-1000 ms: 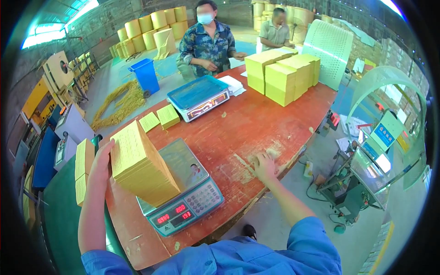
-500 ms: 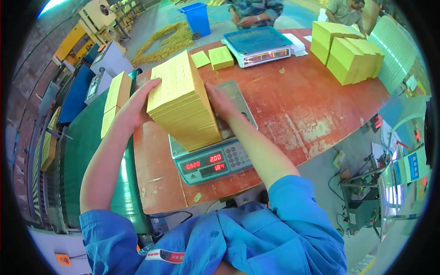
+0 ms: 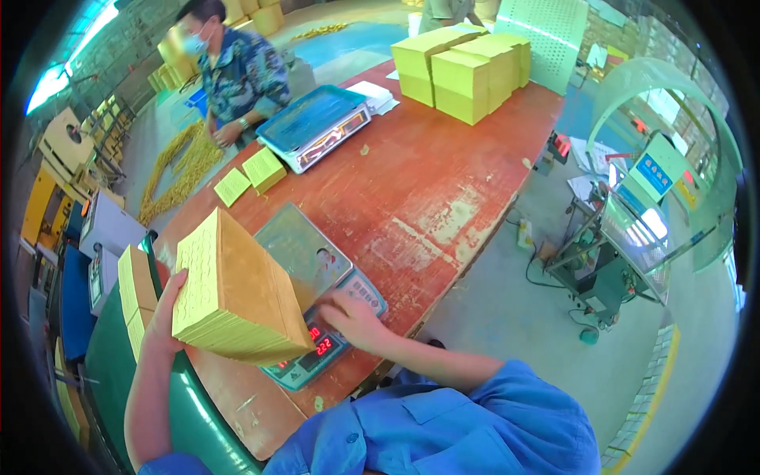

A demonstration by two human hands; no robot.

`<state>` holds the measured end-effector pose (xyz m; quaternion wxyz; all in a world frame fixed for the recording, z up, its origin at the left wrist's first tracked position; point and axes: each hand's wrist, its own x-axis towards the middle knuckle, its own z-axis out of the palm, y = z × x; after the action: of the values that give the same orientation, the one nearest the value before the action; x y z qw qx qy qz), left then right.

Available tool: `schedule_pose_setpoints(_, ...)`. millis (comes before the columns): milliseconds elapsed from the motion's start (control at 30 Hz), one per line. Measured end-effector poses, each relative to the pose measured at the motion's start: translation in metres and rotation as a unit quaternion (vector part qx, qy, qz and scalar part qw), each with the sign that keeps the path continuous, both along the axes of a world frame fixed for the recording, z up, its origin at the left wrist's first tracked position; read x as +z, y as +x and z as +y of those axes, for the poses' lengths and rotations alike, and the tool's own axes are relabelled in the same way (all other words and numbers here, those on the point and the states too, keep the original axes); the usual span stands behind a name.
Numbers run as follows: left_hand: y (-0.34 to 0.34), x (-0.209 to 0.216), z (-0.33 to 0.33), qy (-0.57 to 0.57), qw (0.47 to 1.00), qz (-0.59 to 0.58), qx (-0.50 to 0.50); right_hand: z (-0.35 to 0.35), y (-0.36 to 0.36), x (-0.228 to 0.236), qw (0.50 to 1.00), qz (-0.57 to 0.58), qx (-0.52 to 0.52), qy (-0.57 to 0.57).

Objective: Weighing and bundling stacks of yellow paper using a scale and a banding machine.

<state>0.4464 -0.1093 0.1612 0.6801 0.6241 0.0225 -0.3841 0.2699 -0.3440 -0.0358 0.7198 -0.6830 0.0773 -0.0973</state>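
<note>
Red worktop ×1, under left grip and right grip | scales ×2: blue-topped scale beyond both, lit scale below right grip, whose closure I cannot tell | yellow paper stack ×1, tilted over lit scale, left grip clasping its side | small yellow pads ×2, beyond left grip | apparently weighing; next calls for steadying

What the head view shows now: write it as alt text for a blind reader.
The left hand touches a stack of yellow sheets at a digital scale on a red table; the right hand is over the scale's front panel. A masked person stands beyond.
</note>
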Motion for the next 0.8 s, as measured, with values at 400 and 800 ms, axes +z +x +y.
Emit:
schedule_pose_setpoints(400,-0.038,-0.015,-0.036,-0.061,0.996,-0.036,0.055,-0.028,0.005,0.015,0.885,0.128,0.175,0.413)
schedule_pose_setpoints(800,-0.029,-0.103,-0.354,-0.19,0.977,-0.011,0.099,-0.402,0.043,0.006,0.976,0.113,0.103,0.155)
